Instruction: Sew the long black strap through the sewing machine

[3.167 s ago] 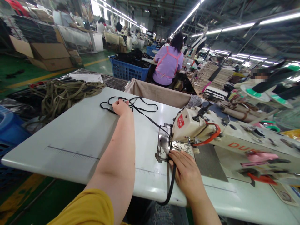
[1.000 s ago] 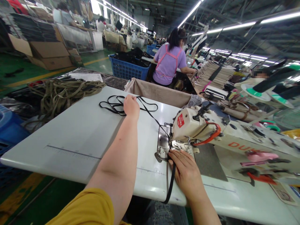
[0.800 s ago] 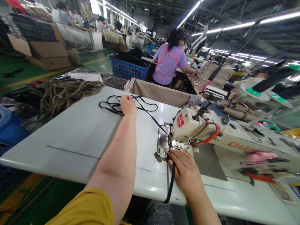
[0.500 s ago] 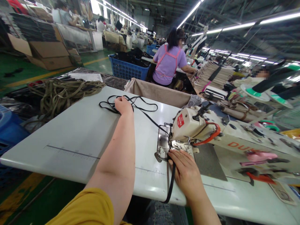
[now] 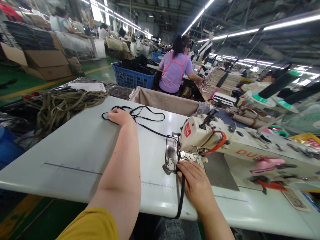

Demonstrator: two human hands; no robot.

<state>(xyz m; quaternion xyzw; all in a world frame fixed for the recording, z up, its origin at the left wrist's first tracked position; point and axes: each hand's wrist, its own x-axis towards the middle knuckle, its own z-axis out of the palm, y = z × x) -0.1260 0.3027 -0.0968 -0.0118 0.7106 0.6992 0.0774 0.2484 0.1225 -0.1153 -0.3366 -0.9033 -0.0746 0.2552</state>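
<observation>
A long black strap (image 5: 153, 132) runs from loose loops at the back of the white table, under the sewing machine (image 5: 191, 133), and out over the front edge. Far out on the table, my left hand (image 5: 119, 116) is closed on the looped part of the strap, its fingertips partly hidden. My right hand (image 5: 192, 178) lies beside the metal needle plate (image 5: 171, 153), fingers pressed together on the strap just in front of the presser foot. From under those fingers the strap hangs down past the table edge. The needle itself is hard to make out.
Olive-green straps (image 5: 62, 106) lie heaped at the table's left end. Behind the table is a beige cloth-lined bin (image 5: 165, 100), then a blue basket (image 5: 133, 78) of black pieces. A co-worker in a purple shirt (image 5: 172, 71) sits beyond. Thread cones (image 5: 273, 85) stand at right.
My left hand has shifted leftward along the loops, and the strap between it and the machine lies at a flatter angle. My right hand stays by the presser foot. The view has turned slightly.
</observation>
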